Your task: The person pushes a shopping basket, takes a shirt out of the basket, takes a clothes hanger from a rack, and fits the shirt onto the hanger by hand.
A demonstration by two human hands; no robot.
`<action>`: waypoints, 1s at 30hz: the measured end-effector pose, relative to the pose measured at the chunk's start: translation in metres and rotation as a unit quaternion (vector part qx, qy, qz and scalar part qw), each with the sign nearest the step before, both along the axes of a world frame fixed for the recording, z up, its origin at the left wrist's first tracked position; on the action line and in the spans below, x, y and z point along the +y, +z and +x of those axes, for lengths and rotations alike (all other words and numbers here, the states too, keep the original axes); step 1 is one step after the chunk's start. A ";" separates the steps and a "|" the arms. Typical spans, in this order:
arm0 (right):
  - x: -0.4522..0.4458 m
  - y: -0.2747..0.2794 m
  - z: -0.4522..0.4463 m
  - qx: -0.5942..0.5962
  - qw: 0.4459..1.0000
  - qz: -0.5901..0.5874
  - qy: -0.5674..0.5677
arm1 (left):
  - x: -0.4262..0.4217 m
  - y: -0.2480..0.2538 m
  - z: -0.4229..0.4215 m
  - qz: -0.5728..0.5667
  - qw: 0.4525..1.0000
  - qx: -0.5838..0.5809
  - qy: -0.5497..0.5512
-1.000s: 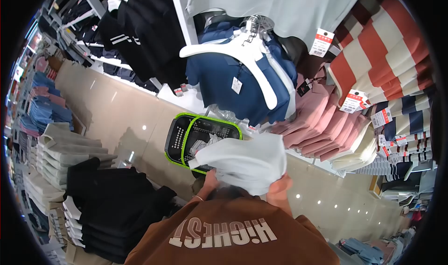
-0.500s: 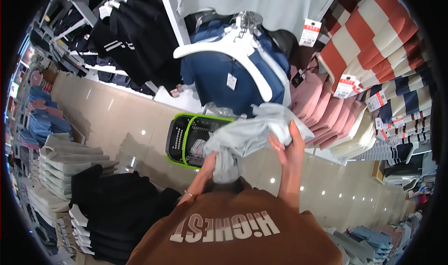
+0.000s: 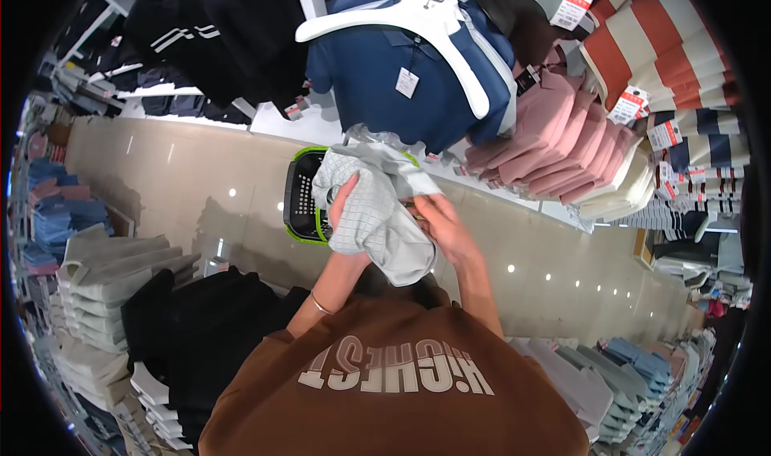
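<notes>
A bunched light grey garment (image 3: 371,207) with a faint grid pattern hangs between my hands above the floor. My left hand (image 3: 344,211) is closed around its left side, the thumb on top and the other fingers partly hidden by the cloth. On the garment's right edge, my right hand (image 3: 440,221) grips the fabric with bent fingers. Below and behind the garment stands a black shopping basket (image 3: 302,195) with a green rim, partly covered by the cloth. A white hanger (image 3: 393,18) with no garment on it hangs in front of navy polo shirts (image 3: 369,94).
Pink shirts (image 3: 546,134) and striped shirts (image 3: 642,38) with price tags hang at the right. Black garments (image 3: 217,38) hang at upper left. Folded grey clothes (image 3: 96,287) and black clothes (image 3: 201,335) are near my left side. Shiny tiled floor (image 3: 201,159) lies around the basket.
The garment has come closer to me and is more bunched, its grid side now showing. My right hand has moved left and down, nearer my left hand. The view has shifted downward.
</notes>
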State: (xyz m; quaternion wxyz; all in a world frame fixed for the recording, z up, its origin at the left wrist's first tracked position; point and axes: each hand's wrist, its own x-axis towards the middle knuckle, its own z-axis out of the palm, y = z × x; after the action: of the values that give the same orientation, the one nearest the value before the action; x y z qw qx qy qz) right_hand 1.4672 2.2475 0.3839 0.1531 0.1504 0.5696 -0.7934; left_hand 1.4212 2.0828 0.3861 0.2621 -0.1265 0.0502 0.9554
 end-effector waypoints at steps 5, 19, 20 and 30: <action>0.008 0.008 0.013 0.067 0.991 0.067 0.091 | 0.003 -0.026 -0.002 -0.086 0.996 -0.009 0.030; 0.041 0.004 0.036 0.217 0.946 0.230 -0.063 | 0.035 -0.007 -0.010 -0.084 0.992 -0.017 0.094; 0.040 0.007 0.035 0.200 0.953 0.213 -0.084 | 0.035 -0.006 -0.014 -0.042 0.995 0.014 0.089; 0.035 0.041 0.015 0.293 0.893 0.250 -0.234 | 0.032 -0.015 -0.002 -0.192 0.977 0.083 -0.047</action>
State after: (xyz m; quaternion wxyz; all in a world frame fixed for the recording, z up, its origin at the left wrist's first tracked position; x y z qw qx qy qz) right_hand 1.4825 2.2829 0.4248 -0.2529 0.0735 0.7163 -0.6462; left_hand 1.4189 2.1149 0.3709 0.2723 -0.0926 0.2596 0.9219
